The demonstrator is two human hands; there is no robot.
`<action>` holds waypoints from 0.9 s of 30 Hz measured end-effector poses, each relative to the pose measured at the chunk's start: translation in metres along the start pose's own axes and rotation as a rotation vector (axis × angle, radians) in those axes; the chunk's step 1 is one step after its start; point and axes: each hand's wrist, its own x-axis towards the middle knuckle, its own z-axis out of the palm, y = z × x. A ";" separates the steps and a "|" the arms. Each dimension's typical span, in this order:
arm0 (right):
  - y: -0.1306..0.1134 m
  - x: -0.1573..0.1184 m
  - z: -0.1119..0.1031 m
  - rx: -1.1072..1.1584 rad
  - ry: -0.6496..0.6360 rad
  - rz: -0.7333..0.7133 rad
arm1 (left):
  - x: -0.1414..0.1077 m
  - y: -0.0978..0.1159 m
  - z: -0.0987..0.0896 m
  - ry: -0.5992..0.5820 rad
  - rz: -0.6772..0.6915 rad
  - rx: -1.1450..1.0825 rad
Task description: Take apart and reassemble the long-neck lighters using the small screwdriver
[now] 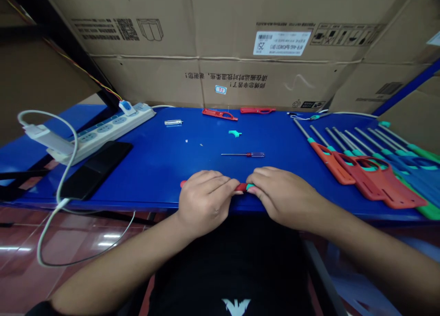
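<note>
Near the table's front edge, my left hand (205,200) is closed around a red lighter (242,187), whose red end sticks out on the left. My right hand (285,196) pinches its teal collar; whatever lies beyond is hidden under my fingers. Just past my hands lies a screwdriver (255,155) with a clear and red handle. Farther back are a teal trigger (235,133), a clear and silver tube (173,122) and two tiny pieces, one of them white (186,141). Two red handle shells (220,114) rest along the back.
Several long-necked lighters (364,165) in orange, red, blue and green lie at the right. On the left are a white power strip (118,123), a black phone (94,169) and a white cable (70,162). Cardboard (227,41) stands behind the blue table (137,174).
</note>
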 end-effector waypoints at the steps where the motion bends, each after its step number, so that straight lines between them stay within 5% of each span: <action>1: -0.001 0.001 -0.003 0.064 -0.010 0.019 | 0.001 0.001 -0.002 -0.001 0.024 0.014; 10: 0.004 0.019 -0.018 0.239 0.026 0.085 | 0.007 -0.007 -0.007 -0.099 -0.033 0.071; 13: -0.003 0.002 -0.016 0.076 0.418 0.011 | 0.020 -0.014 -0.012 -0.131 -0.257 -0.078; 16: -0.017 -0.016 -0.001 0.117 0.797 -0.031 | 0.041 -0.022 -0.015 -0.046 -0.650 -0.454; 19: -0.027 -0.009 0.021 0.465 0.748 0.132 | 0.062 -0.028 -0.005 0.107 -0.936 -0.989; 22: -0.025 0.022 0.030 0.928 0.530 0.113 | 0.081 -0.029 0.011 0.200 -1.114 -1.355; 25: -0.009 0.055 0.018 1.079 0.512 0.037 | 0.100 -0.036 0.022 0.089 -1.117 -1.402; 27: 0.009 0.072 0.003 0.917 0.518 0.052 | 0.113 -0.048 0.026 0.029 -1.015 -1.238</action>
